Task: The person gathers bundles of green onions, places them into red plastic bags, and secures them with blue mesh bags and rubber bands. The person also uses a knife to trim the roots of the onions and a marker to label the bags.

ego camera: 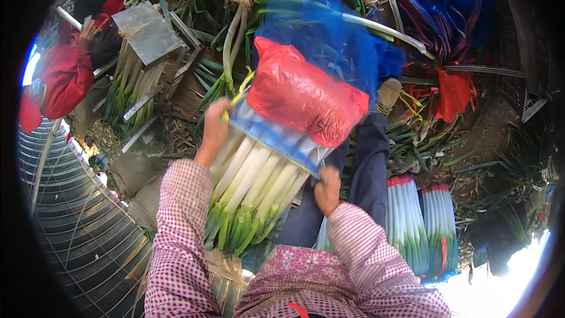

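Before me lies a bundle of leeks, white stalks towards the top and cut green leaves towards me. A red plastic bag covers their top ends and bears handwriting. Around the bundle's upper part is a blue mesh bag, its edge stretched across the white stalks. My left hand grips the left end of that edge beside a yellow cord. At the right end, my right hand is closed on the edge. The far part of the mesh is blurred.
A person in red works at the upper left, by a metal plate over more leeks. Packed leek bundles lie at the right. Loose leeks and blue and red mesh bags lie beyond. A metal frame stands upper right.
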`<state>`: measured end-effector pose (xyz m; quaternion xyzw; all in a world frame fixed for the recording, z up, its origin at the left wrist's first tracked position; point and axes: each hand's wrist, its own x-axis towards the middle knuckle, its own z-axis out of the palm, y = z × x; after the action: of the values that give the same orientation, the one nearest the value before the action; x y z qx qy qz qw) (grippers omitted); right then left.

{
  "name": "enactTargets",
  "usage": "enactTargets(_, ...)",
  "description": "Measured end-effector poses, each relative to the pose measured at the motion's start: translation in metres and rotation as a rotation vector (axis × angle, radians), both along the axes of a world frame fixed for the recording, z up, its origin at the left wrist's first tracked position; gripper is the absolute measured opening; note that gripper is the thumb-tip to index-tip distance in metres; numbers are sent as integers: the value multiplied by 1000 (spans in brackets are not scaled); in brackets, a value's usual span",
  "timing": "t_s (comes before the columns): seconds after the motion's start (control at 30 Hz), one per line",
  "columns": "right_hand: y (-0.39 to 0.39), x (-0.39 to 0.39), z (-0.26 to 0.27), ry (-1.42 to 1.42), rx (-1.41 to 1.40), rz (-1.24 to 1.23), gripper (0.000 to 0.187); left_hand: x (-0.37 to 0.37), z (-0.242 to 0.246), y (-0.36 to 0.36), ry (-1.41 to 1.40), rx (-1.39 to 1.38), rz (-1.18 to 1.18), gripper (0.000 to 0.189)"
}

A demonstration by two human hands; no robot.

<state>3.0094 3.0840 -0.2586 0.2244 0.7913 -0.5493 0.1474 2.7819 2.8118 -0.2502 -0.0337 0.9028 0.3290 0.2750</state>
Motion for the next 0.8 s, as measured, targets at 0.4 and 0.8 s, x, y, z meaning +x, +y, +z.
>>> enactTargets(0.4, 26, -18, -69, -148, 167, 321, 55, -46, 3, -13, 72, -218, -829, 48)
enactTargets(0.8, -11, 30, -81, -183, -46, 186, 27, -7, -75, -46, -66, -78, -345, 31)
